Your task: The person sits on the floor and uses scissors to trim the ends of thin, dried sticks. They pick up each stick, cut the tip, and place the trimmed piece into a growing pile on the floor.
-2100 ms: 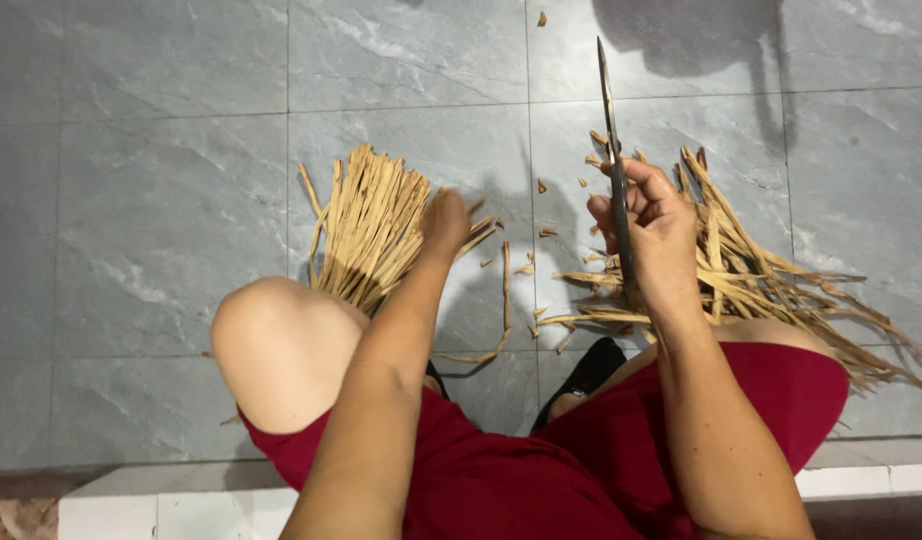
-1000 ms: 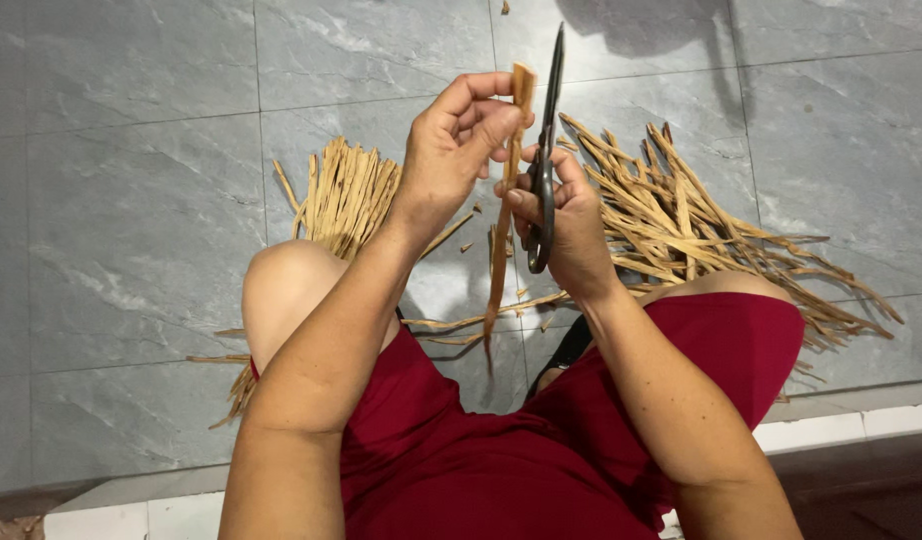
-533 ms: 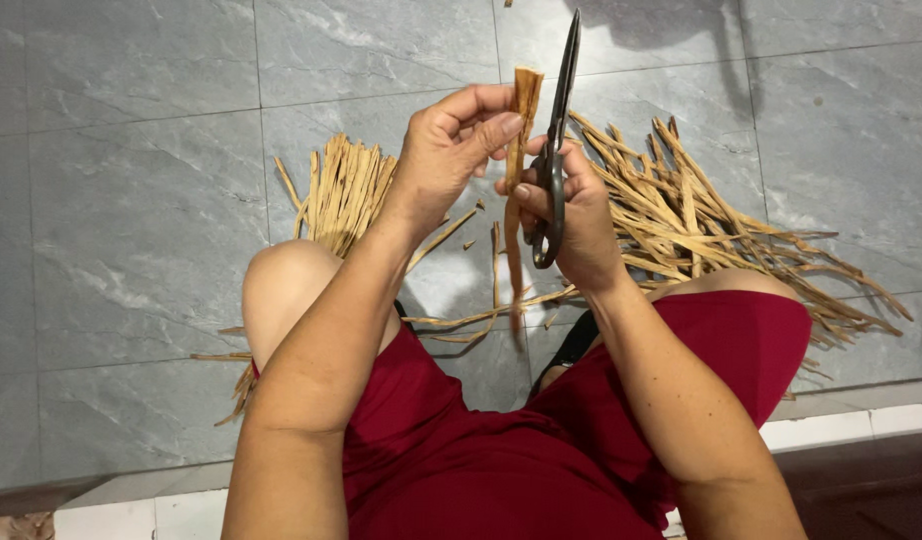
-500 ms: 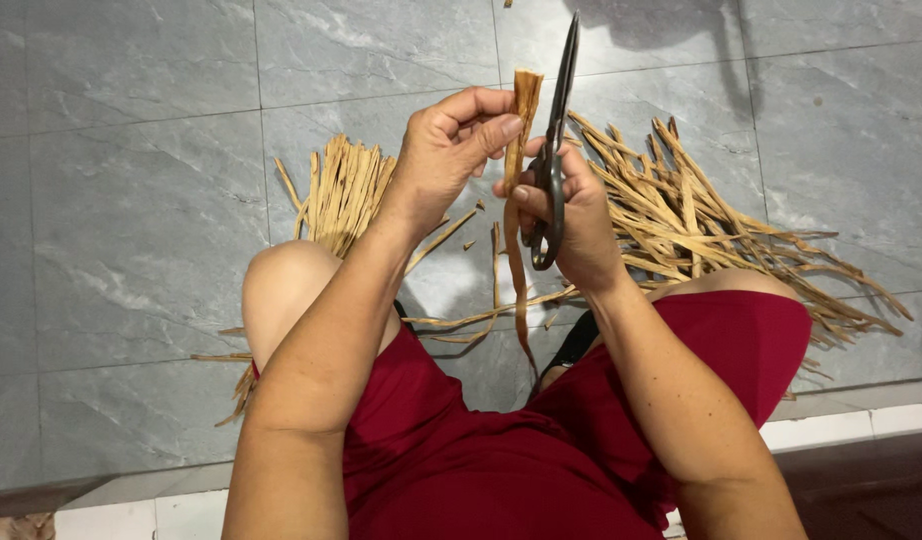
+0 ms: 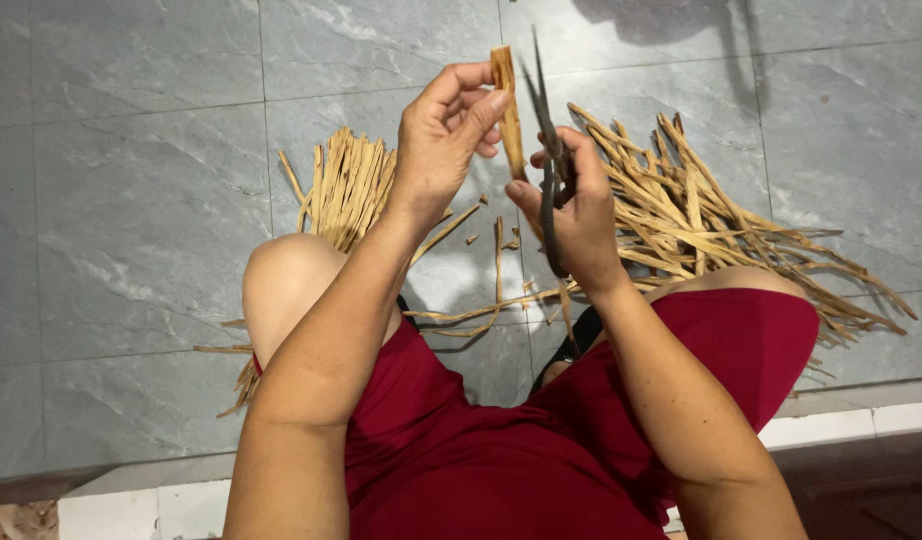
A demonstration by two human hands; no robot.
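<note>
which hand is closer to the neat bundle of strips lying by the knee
Left. The left hand is just right of the bundle of strips; the right hand is farther right, holding the scissors.

The picture is bright and clear, with soft, even light all over the grey floor tiles [image 5: 131, 200]. A dark shadow [image 5: 701, 30] lies on the tiles at the top right, and softer shadows sit under the knee [image 5: 291, 290] and under the pile of tan strips [image 5: 701, 220]. A pale shine glows on the tile between the legs, nothing looks very blurry, and the tile lines bend a little near the edges.
</note>
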